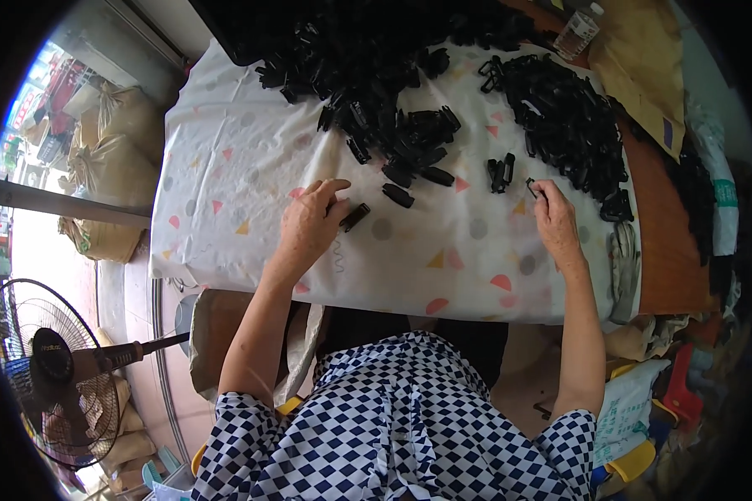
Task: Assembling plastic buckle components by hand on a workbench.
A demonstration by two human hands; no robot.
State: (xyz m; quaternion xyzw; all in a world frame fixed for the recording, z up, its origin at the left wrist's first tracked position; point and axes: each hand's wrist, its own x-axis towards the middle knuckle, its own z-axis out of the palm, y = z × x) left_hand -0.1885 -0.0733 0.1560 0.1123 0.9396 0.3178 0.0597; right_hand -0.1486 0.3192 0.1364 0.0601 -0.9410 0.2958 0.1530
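Observation:
Over the left part of the table, my left hand (311, 221) has its index finger stretched out and its thumb apart from it. A small black plastic clip-like piece (355, 218) lies right beside the thumb; I cannot tell whether they touch. My right hand (555, 219) is closed, pinching a thin black plastic frame (531, 188) between thumb and fingertips. Left of that hand, several black pieces (501, 173) sit in a small group. Loose black pieces (398, 195) are scattered in the middle, at the near edge of a large heap (368, 79).
A second heap of black pieces (560, 117) spreads at the right. Beyond it are a plastic bottle (578, 32) and brown paper (643, 67). Grey gloves (624, 271) lie at the right edge of the patterned tablecloth (234, 175). A fan (54, 363) stands at the lower left.

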